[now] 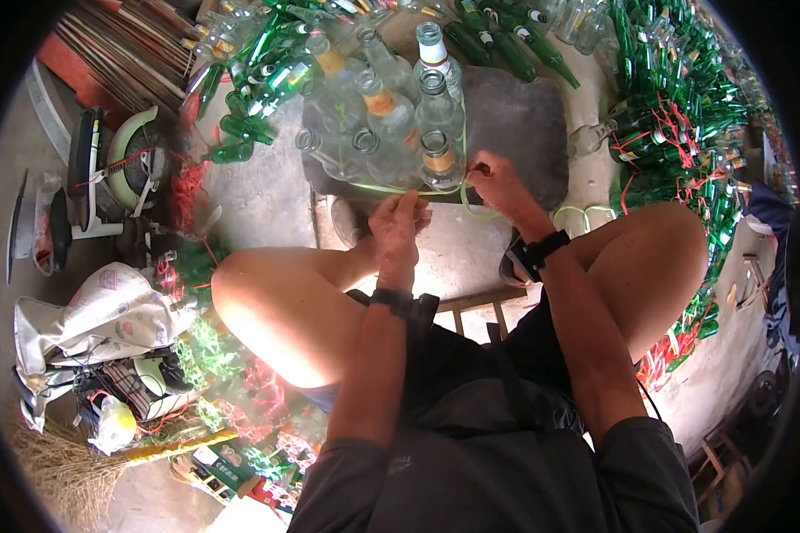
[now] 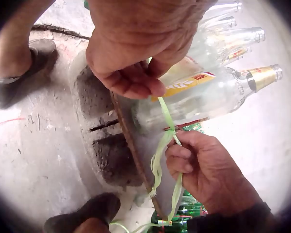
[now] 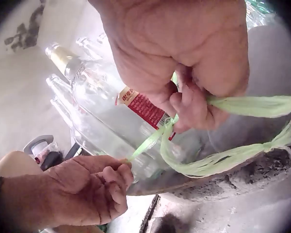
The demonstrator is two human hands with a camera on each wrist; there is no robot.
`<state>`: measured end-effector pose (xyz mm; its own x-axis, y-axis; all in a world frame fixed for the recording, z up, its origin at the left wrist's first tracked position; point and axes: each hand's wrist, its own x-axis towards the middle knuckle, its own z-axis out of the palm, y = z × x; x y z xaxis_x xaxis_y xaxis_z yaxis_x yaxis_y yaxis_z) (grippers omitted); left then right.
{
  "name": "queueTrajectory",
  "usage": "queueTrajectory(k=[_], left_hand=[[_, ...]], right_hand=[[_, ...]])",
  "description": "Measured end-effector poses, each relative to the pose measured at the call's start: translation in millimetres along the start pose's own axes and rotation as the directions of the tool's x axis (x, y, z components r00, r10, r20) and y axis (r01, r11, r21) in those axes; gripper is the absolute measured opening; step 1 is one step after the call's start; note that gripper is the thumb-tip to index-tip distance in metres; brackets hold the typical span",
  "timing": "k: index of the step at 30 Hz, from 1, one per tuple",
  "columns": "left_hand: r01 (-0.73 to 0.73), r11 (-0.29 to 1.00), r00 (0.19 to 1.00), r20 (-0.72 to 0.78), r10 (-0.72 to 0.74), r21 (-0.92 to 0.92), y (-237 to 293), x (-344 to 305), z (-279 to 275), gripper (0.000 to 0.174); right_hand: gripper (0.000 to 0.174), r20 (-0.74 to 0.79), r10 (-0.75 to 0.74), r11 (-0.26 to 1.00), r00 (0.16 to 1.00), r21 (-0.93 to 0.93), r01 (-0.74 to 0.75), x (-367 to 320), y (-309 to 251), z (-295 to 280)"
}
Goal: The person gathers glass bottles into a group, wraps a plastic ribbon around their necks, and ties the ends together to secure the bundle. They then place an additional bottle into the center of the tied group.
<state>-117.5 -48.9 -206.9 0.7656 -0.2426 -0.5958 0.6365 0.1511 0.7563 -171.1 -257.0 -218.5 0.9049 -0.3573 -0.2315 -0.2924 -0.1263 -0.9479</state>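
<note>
String [image 1: 398, 189] of pale green plastic runs round the near side of a cluster of clear glass bottles [image 1: 391, 124], low against their bases, and both your hands are on it. Your left hand [image 1: 398, 226] sits just on the near side of the cluster, fingers curled, pinching one thin end of the string between thumb and forefinger. Your right hand [image 1: 498, 182] is at the cluster's near right corner, fingers folded tight over the other run of string, which fans out wider past your knuckles and trails off in a loose loop to the right. Between the two hands the string is drawn taut across the glass; the hands are near each other but apart.

The bottles stand upright, packed together, on a dark flat slab [image 1: 524, 124] that rests on a rough block above a pale concrete floor [image 1: 258, 195]. You sit on a wooden stool [image 1: 476, 306], knees spread, a black band on each wrist. Green bottles [image 1: 676, 98] lie heaped along the far edge and down the right, with red string tangled among them. On the left are a fan [image 1: 129, 160] and a white sack [image 1: 98, 320].

One bottle by your right hand carries a red label [image 3: 143, 107] with white writing, another a yellow and white label [image 2: 186, 85] with red letters; neither can be read. One neck is wrapped in gold foil [image 2: 262, 76].
</note>
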Motion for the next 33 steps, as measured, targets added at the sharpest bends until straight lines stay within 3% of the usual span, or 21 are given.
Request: queueTrajectory(k=[6,9,11,14,18,24,27,30,32,33], left_hand=[[0.035,0.999,0.999,-0.033,-0.034,0.033,2,0,2,0.014],[-0.041,0.999,0.999,-0.022,0.040,-0.008,-1,-2,-2,0.014],[-0.094,0.994,0.983,-0.166,0.082,-0.064,-4,5,-7,0.018],[-0.206,0.965,0.971,-0.155,0.181,-0.160,10,2,-7,0.017],[-0.266,0.959,0.953,-0.179,0.245,-0.100,15,12,-14,0.018],[-0.221,0.970,0.963,-0.183,0.199,-0.107,13,19,-22,0.017],[-0.189,0.973,0.964,-0.213,0.158,-0.134,15,20,-21,0.017],[-0.193,0.978,0.965,-0.197,0.174,-0.083,19,18,-22,0.015],[-0.190,0.977,0.956,-0.246,0.162,-0.092,25,17,-21,0.014],[-0.183,0.978,0.943,-0.300,0.145,-0.102,28,16,-19,0.013]], right_hand=[[0.012,0.004,-0.005,1.000,1.000,-0.005,0.005,-1,-6,-5],[0.014,0.054,0.091,0.996,0.994,0.020,-0.092,-5,-13,-10],[0.020,0.182,0.221,0.950,0.958,0.183,-0.253,-9,-22,-14],[0.023,0.082,0.236,0.955,0.968,0.163,-0.247,-5,-26,-10],[0.023,0.039,0.205,0.967,0.978,0.144,-0.209,-2,-36,-8],[0.019,0.027,0.247,0.952,0.969,0.180,-0.248,9,-19,-4],[0.018,0.039,0.214,0.962,0.976,0.165,-0.218,15,-5,-3],[0.020,-0.003,0.094,0.993,0.996,0.065,-0.094,17,-5,-5],[0.024,0.060,0.219,0.969,0.974,0.105,-0.224,16,-13,-9],[0.024,0.051,0.216,0.970,0.975,0.106,-0.220,16,-22,-10]])
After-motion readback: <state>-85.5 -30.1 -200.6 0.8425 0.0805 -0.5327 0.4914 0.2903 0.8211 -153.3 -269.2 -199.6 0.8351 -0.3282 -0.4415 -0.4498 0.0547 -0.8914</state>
